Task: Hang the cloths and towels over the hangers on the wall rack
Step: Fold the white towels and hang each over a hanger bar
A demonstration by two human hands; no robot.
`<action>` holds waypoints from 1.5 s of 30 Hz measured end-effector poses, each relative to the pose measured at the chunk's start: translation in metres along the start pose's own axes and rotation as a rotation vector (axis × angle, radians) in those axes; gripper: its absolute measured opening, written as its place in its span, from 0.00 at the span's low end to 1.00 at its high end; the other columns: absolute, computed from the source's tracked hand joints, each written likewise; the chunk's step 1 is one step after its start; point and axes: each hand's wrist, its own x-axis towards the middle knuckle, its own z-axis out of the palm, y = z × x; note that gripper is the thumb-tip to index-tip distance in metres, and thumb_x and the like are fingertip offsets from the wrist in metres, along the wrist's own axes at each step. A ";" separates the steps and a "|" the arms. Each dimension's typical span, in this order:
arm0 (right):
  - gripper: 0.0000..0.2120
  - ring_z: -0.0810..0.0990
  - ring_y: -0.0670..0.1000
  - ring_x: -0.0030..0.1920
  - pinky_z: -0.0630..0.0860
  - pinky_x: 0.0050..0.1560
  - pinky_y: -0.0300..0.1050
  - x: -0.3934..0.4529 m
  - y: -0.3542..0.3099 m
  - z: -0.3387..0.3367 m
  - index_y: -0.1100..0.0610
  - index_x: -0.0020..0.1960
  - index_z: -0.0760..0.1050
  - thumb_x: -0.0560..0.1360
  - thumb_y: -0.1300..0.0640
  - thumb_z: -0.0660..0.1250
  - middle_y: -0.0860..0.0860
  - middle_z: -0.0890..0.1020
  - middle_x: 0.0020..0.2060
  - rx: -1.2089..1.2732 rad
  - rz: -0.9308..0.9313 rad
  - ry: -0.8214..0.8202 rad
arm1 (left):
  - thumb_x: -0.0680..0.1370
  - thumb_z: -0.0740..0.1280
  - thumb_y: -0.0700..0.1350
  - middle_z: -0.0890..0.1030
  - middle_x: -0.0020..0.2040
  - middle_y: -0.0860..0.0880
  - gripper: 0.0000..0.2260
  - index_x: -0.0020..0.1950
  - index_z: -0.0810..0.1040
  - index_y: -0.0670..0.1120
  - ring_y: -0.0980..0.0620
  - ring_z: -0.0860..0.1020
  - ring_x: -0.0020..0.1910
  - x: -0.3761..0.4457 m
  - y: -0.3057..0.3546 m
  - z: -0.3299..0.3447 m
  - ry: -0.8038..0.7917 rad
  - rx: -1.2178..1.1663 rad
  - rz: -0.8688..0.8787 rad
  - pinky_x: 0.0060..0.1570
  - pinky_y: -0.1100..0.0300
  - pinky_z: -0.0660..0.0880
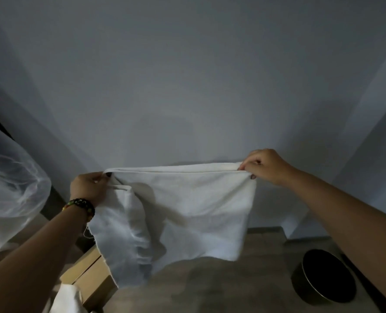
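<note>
While both hands hold it up by its top edge, a white towel (187,211) hangs spread in front of a plain grey wall (187,75). Its upper hem runs almost straight from one hand to the other, and the cloth falls below them in loose folds. Under the left hand the towel's side doubles back on itself into a bunched, rumpled flap, while the part below the right hand hangs flatter.

The left hand (89,188) pinches the towel's upper left corner, thumb and fingers curled around the hem. A dark beaded bracelet (82,205) with some coloured beads circles that wrist. The right hand (264,166) grips the upper right corner, its fingers curled over the edge with the knuckles up.

Outward from the left hand, a sheer, pale translucent fabric (11,177) bulges at the frame's edge. Below the left forearm sits a light wooden piece of furniture (90,274), and another bit of white cloth (67,299) lies just beside it near the bottom edge. Below the right forearm stands a round dark bin (323,279) with a thin metallic rim, on a brownish floor (232,285) that runs under the towel's lower edge.
</note>
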 end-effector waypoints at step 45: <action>0.09 0.76 0.57 0.35 0.74 0.27 0.44 -0.057 0.040 0.073 0.57 0.43 0.74 0.73 0.67 0.58 0.56 0.76 0.38 0.060 0.695 0.111 | 0.71 0.72 0.61 0.81 0.45 0.46 0.22 0.49 0.82 0.41 0.50 0.76 0.42 -0.081 -0.048 0.054 -0.648 0.458 -0.278 0.42 0.62 0.69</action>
